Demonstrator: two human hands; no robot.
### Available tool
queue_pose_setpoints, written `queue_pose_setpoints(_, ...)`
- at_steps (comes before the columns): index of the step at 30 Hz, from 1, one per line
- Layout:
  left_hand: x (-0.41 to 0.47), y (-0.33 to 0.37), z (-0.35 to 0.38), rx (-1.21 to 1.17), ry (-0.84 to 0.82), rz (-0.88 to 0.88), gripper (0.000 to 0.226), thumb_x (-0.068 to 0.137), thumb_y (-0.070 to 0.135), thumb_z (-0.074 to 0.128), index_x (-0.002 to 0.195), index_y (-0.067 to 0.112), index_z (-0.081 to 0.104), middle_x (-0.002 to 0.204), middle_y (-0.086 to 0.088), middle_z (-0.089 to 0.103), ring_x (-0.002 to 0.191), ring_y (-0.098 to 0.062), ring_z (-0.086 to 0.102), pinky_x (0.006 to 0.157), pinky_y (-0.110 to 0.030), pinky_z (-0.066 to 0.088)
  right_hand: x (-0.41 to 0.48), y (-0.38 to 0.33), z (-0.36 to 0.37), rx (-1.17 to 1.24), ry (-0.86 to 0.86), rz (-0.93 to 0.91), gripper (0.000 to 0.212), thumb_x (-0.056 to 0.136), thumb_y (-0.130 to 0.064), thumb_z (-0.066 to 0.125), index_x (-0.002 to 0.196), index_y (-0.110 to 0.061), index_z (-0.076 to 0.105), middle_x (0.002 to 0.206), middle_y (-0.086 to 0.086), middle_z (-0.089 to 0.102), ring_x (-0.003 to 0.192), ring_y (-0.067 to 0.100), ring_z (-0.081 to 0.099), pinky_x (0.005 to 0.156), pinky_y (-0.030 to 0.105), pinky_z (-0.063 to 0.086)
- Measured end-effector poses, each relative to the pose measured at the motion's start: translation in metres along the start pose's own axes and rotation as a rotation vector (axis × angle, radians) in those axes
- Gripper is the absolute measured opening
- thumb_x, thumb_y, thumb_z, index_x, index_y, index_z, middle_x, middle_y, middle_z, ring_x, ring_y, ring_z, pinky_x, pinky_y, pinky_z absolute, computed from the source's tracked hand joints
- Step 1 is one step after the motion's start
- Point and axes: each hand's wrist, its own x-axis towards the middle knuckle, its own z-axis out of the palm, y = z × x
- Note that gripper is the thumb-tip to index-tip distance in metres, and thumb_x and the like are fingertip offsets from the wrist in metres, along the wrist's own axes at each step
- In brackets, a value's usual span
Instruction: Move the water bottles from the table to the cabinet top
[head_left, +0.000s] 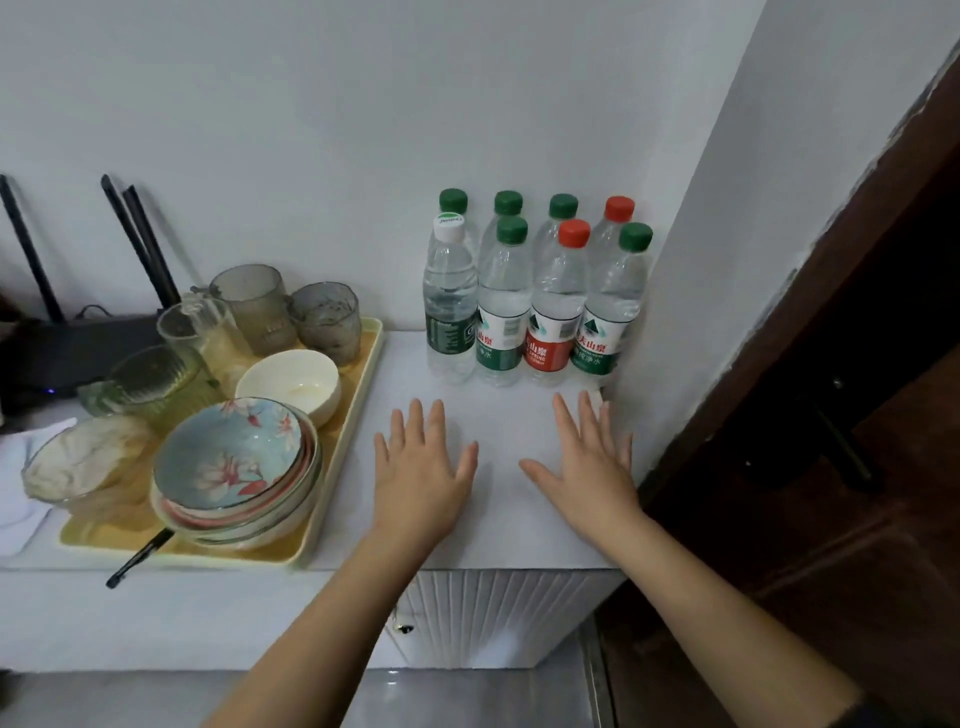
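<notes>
Left hand and right hand: both bare, fingers slender. Left forearm and right forearm bare from the wrist to the lower frame edge. Dark strip at the right arm's lowest visible part, possibly a sleeve; too blurred to confirm.
</notes>
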Motion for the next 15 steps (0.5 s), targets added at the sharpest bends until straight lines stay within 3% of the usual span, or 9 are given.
queue_pose_setpoints(6,-0.080,-0.006,0.016,0.179,0.038,-0.074,0.081,0.087,0.064,0.001,0.155,0.022,0.008,0.163,-0.008,0.001,0.150,-0.029,-0.007,0.120,-0.048,-0.001,-0.030,-0.010,-0.003,-0.116,-0.127,-0.247,0.081,0.095,-0.063,0.035,0.154,-0.032,-0.011,0.162,0.004,-0.022,0.148,0.030,-0.023,0.119,0.056,-0.007)
queue_pose_setpoints(10,-0.128,-0.016,0.023,0.143,0.105,-0.149,0.074,0.093,0.061,0.016,0.154,0.020,0.024,0.161,-0.011,0.017,0.149,-0.031,0.009,0.117,-0.049,0.005,-0.057,-0.019,0.005,-0.118,-0.194,-0.428,0.078,0.096,-0.060,0.034,0.154,-0.033,-0.012,0.162,0.002,-0.021,0.148,0.027,-0.023,0.119,0.053,-0.008)
queue_pose_setpoints(15,-0.198,-0.027,0.036,0.053,0.115,-0.335,0.075,0.092,0.063,0.013,0.156,0.024,0.010,0.163,-0.005,0.004,0.150,-0.025,-0.007,0.118,-0.045,-0.004,-0.090,-0.028,0.026,-0.126,-0.261,-0.697,0.077,0.092,-0.066,0.021,0.153,-0.034,-0.011,0.163,0.000,-0.017,0.148,0.023,-0.022,0.117,0.046,-0.015)
